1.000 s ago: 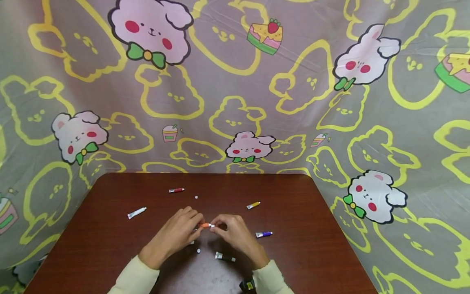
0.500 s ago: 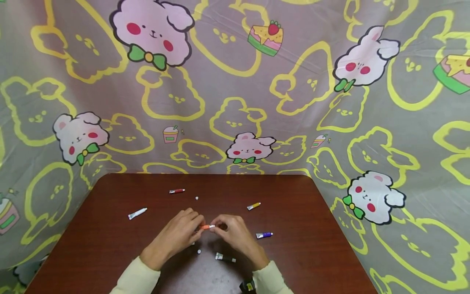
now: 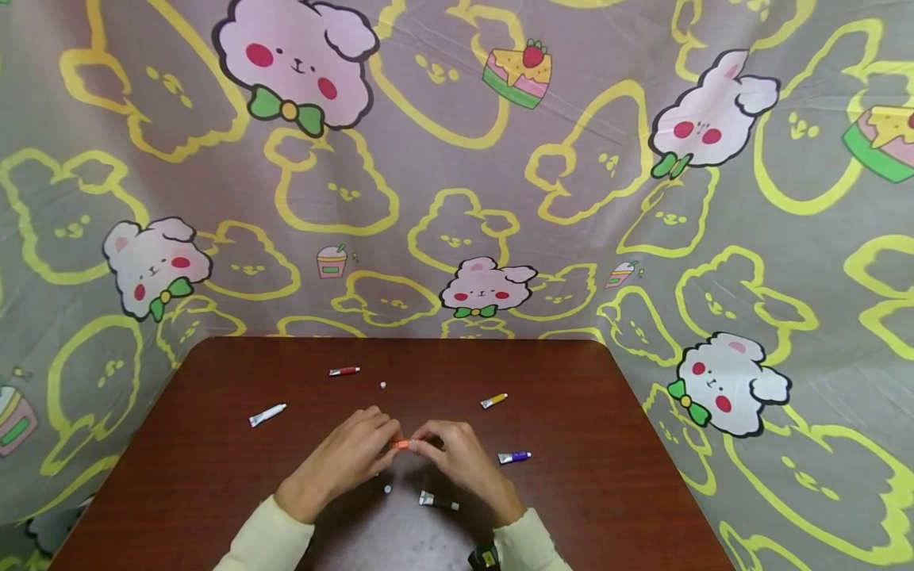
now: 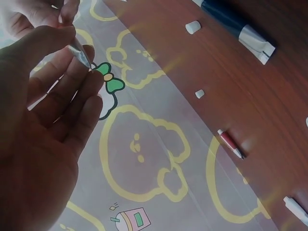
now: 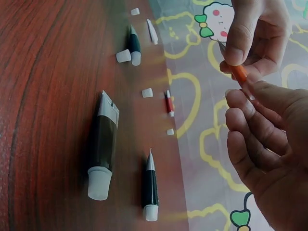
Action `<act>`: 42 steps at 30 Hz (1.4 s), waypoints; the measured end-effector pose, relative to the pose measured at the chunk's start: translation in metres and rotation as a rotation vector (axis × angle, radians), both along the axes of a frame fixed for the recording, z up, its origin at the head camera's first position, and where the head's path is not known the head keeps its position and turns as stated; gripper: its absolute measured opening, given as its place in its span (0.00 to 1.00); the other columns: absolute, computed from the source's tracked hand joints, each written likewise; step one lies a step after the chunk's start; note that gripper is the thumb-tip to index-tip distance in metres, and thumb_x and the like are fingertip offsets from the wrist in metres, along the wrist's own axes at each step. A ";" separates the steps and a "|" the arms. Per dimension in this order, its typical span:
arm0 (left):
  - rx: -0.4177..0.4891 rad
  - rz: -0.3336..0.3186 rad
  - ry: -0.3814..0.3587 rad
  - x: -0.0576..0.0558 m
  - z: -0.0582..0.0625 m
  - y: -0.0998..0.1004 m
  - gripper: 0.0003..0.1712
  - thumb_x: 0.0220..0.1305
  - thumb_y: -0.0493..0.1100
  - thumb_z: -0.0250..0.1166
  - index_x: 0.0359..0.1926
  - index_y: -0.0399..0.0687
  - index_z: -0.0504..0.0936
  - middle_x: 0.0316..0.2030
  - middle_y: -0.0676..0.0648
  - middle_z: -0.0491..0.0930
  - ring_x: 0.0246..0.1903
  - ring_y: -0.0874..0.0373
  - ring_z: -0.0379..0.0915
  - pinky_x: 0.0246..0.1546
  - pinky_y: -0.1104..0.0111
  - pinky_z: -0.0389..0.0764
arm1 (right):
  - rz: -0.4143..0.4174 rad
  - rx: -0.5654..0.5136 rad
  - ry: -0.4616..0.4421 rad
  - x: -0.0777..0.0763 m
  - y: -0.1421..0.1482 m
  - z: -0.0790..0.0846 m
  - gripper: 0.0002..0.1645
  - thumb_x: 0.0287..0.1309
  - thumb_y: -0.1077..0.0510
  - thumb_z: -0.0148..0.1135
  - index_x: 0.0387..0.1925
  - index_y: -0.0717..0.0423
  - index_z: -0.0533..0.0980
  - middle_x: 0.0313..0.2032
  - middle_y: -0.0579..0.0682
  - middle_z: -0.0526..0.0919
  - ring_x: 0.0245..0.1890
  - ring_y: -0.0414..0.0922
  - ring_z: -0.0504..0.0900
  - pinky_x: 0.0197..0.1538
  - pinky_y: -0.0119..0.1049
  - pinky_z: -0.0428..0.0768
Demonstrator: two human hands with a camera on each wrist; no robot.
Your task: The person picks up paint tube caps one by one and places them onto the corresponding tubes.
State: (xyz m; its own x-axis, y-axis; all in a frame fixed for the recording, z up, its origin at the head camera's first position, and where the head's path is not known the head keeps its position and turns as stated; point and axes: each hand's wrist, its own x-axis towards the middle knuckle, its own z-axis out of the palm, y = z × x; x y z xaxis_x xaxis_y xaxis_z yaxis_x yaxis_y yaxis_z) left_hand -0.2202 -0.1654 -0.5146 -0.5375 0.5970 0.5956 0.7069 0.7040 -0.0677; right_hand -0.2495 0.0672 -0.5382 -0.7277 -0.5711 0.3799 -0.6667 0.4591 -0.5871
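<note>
An orange paint tube (image 3: 403, 445) is held between both hands, above the table. My left hand (image 3: 350, 448) pinches its body; in the left wrist view the tube's flat silver end (image 4: 81, 53) pokes out past the fingers. With thumb and index finger, my right hand (image 3: 457, 454) pinches the opposite, nozzle end. Its fingertips hide most of that end, so whether a cap sits there I cannot tell. In the right wrist view the right hand's other fingers (image 5: 240, 139) are spread loosely below the tube.
On the brown table (image 3: 585, 492) lie a dark tube (image 3: 439, 500), purple tube (image 3: 514, 457), yellow tube (image 3: 494, 401), red tube (image 3: 344, 371) and white tube (image 3: 267, 415). Loose white caps include one near (image 3: 388, 489) and one far (image 3: 382, 385). Patterned cloth (image 3: 457, 159) surrounds the table.
The hands have drawn slightly closer together. The white end of the orange tube, visible between them earlier, is now covered by the right fingertips. The other tubes lie still.
</note>
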 end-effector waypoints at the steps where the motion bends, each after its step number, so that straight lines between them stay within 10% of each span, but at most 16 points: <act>1: 0.001 -0.001 -0.001 0.000 0.000 0.000 0.17 0.54 0.45 0.83 0.33 0.53 0.80 0.28 0.57 0.78 0.32 0.59 0.72 0.37 0.64 0.76 | 0.002 -0.006 -0.007 0.000 0.000 0.000 0.06 0.72 0.54 0.72 0.39 0.50 0.88 0.34 0.42 0.91 0.34 0.28 0.81 0.40 0.28 0.83; 10: 0.025 -0.004 0.009 -0.001 0.000 0.002 0.17 0.54 0.44 0.83 0.34 0.51 0.80 0.30 0.56 0.78 0.33 0.59 0.71 0.37 0.64 0.75 | -0.049 0.000 -0.025 -0.001 0.000 0.000 0.21 0.79 0.50 0.63 0.28 0.54 0.84 0.24 0.40 0.84 0.26 0.27 0.73 0.33 0.20 0.72; 23: 0.044 0.002 0.012 -0.002 -0.001 0.002 0.16 0.52 0.42 0.83 0.34 0.50 0.81 0.30 0.56 0.79 0.34 0.59 0.72 0.37 0.64 0.75 | -0.055 -0.132 -0.165 0.000 0.000 0.001 0.05 0.71 0.55 0.73 0.41 0.51 0.85 0.33 0.45 0.90 0.31 0.33 0.83 0.37 0.27 0.82; 42: 0.051 0.017 -0.039 0.000 0.004 0.004 0.13 0.59 0.43 0.82 0.37 0.51 0.83 0.32 0.56 0.80 0.36 0.60 0.73 0.41 0.63 0.77 | -0.044 -0.107 -0.167 -0.001 0.004 0.004 0.15 0.77 0.50 0.66 0.34 0.53 0.86 0.26 0.42 0.89 0.27 0.26 0.80 0.34 0.24 0.79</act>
